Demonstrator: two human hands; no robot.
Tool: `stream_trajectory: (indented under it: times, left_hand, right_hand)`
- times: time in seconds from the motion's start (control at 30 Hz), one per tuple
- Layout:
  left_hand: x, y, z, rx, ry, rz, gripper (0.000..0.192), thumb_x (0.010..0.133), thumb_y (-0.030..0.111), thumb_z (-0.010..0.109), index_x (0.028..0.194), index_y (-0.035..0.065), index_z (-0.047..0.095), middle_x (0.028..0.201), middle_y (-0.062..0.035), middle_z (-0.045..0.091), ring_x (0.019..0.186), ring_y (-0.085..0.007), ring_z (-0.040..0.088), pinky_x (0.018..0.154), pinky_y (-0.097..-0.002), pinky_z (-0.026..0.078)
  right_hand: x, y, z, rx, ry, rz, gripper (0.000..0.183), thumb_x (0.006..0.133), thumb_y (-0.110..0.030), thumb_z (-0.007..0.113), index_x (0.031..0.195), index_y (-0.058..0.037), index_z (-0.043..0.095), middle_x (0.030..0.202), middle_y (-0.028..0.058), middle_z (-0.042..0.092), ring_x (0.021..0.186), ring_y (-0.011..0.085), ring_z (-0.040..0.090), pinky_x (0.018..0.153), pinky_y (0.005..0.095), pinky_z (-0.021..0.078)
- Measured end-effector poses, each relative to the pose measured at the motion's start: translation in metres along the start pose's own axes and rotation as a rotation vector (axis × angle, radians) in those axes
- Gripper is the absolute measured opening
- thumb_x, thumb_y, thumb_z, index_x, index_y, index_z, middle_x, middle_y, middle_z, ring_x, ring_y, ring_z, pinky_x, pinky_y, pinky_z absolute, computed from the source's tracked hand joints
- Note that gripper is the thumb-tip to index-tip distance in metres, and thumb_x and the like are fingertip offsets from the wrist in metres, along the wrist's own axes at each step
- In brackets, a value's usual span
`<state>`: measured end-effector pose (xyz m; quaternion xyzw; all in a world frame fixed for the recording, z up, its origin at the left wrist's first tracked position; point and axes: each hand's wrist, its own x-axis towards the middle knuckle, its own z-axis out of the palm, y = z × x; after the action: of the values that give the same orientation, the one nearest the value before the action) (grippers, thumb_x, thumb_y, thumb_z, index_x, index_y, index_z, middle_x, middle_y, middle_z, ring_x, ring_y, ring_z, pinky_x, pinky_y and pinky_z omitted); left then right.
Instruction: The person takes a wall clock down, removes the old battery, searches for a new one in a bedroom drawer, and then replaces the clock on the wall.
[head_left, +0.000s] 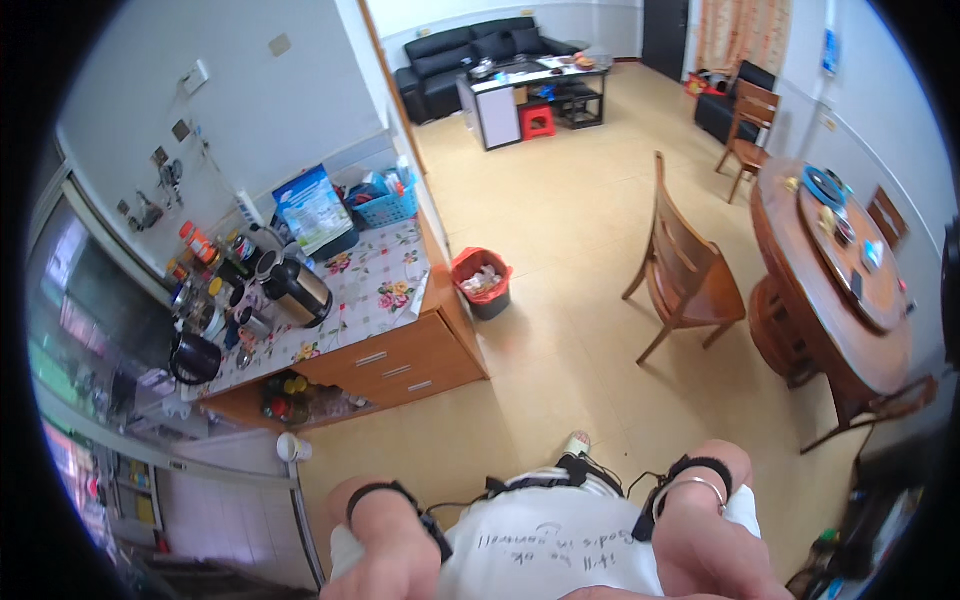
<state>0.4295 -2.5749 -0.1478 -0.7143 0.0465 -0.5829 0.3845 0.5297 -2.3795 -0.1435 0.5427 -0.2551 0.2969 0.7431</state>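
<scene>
My left hand (394, 566) and my right hand (712, 551) are raised close to the camera at the bottom edge. Their fingers are mostly cut off, so whether they hold anything is hidden. Dark straps circle both wrists, with cables running from them, and a silver bracelet sits beside the right strap. Between the hands is my white shirt (555, 540) with writing on it. Below it one light shoe (577, 443) shows on the tiled floor (555, 397).
At left, a wooden cabinet (450, 352) bears a vacuum flask (294, 289), bottles and a blue basket (386, 208). A red-lined bin (484, 289) stands beside it. At right are a wooden chair (686, 277) and round table (780, 225); a black sofa (442, 56) is farther back.
</scene>
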Motion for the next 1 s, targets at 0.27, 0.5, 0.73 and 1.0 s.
stream_trajectory:
  times: [0.27, 0.5, 0.73, 1.0]
  left_hand:
    - [-0.171, -0.152, -0.082, 0.406, -0.030, -1.297, 0.028, 0.093, 0.018, 0.053, 0.081, -0.0046, 0.065, 0.080, -0.0147, 0.069, 0.068, -0.0254, 0.065, 0.061, -0.0350, 0.050]
    - [-0.303, -0.237, -0.176, 0.700, -0.046, -1.403, 0.022, 0.091, 0.013, 0.054, 0.087, -0.0053, 0.066, 0.074, -0.0115, 0.068, 0.057, -0.0149, 0.057, 0.054, -0.0250, 0.042]
    - [-0.416, -0.368, -0.250, 0.849, 0.069, -1.784, 0.022, 0.091, 0.012, 0.055, 0.091, -0.0056, 0.068, 0.073, -0.0109, 0.067, 0.068, -0.0156, 0.063, 0.065, -0.0259, 0.047]
    - [-0.559, -0.538, -0.277, 0.484, 0.048, -1.935, 0.016, 0.090, 0.002, 0.056, 0.097, -0.0072, 0.067, 0.080, -0.0119, 0.069, 0.073, -0.0146, 0.065, 0.068, -0.0245, 0.051]
  right_hand:
    - [-0.084, 0.172, -0.174, 0.142, -0.606, 1.130, 0.018, 0.085, -0.011, 0.063, 0.089, 0.0061, 0.067, 0.087, 0.0137, 0.070, 0.074, 0.0282, 0.067, 0.061, 0.0347, 0.0529]
    - [-0.220, 0.287, -0.291, -0.134, -0.590, 1.483, 0.016, 0.087, -0.013, 0.065, 0.093, 0.0010, 0.070, 0.080, 0.0101, 0.069, 0.066, 0.0199, 0.064, 0.059, 0.0289, 0.0483]
    - [-0.301, 0.408, -0.390, -0.290, -0.576, 1.648, 0.012, 0.087, -0.011, 0.065, 0.091, -0.0017, 0.071, 0.077, 0.0093, 0.069, 0.063, 0.0174, 0.063, 0.057, 0.0268, 0.0470]
    - [-0.355, 0.527, -0.534, -0.500, -0.442, 1.681, 0.013, 0.088, -0.012, 0.065, 0.091, -0.0006, 0.071, 0.077, 0.0089, 0.069, 0.066, 0.0132, 0.065, 0.059, 0.0250, 0.0486]
